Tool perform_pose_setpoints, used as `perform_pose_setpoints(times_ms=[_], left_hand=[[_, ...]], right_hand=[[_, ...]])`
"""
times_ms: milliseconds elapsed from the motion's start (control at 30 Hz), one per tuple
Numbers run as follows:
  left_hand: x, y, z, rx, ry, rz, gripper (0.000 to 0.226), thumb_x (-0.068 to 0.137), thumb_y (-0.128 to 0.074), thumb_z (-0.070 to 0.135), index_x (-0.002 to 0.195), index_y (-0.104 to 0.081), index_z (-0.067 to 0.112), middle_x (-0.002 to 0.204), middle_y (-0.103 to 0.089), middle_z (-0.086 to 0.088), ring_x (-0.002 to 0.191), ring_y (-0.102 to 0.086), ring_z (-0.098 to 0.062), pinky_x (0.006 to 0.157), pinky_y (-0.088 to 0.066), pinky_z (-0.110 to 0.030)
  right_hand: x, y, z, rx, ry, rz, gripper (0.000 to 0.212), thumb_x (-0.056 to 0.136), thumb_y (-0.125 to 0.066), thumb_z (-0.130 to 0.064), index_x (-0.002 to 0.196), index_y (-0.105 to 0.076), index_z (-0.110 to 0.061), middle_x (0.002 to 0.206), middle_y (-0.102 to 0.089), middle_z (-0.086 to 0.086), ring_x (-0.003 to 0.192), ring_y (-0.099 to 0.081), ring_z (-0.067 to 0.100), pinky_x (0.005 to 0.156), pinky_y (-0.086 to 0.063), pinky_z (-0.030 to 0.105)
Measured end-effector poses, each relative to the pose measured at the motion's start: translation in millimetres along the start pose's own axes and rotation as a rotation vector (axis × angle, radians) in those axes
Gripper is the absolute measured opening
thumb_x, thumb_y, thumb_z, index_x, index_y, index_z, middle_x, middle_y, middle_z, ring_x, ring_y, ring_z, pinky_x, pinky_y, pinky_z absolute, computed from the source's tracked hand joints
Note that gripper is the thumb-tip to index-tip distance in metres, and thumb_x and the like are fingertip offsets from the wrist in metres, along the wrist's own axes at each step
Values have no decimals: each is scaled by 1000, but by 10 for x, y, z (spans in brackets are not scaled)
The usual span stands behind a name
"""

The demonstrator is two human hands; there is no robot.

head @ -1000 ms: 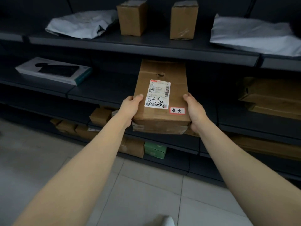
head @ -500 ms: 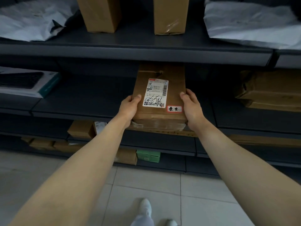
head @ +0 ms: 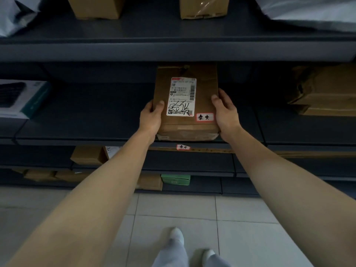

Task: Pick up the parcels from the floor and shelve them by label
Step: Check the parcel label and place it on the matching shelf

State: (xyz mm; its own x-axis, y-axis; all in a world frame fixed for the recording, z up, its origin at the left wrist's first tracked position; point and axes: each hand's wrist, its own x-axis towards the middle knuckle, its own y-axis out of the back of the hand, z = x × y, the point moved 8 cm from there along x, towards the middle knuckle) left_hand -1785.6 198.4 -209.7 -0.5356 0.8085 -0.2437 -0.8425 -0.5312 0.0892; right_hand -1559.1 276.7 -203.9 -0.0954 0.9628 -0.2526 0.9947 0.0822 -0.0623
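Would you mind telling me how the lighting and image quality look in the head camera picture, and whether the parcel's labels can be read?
Head view: dim overall, with the shelf recess behind the parcel darkest; the floor tiles are brighter. Wide-angle distortion stretches the forearms toward the lower corners. The white shipping label stands out, its fine print too soft to read. Tape on a top-shelf box shows slight glare.
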Motion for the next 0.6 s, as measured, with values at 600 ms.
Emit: perform_pose_setpoints(times_ms=[600], left_hand=[[282,-33,-103,117,93,14,41,97,-50,39,132,-50,16,109,-59,-3,99,-58,-23,83,-47,-37]], right_hand=[[208,-95,356,7,-142,67,52,99,-56,-41,149,-44,-31,104,-63,-11,91,-65,10,69,-54,30]])
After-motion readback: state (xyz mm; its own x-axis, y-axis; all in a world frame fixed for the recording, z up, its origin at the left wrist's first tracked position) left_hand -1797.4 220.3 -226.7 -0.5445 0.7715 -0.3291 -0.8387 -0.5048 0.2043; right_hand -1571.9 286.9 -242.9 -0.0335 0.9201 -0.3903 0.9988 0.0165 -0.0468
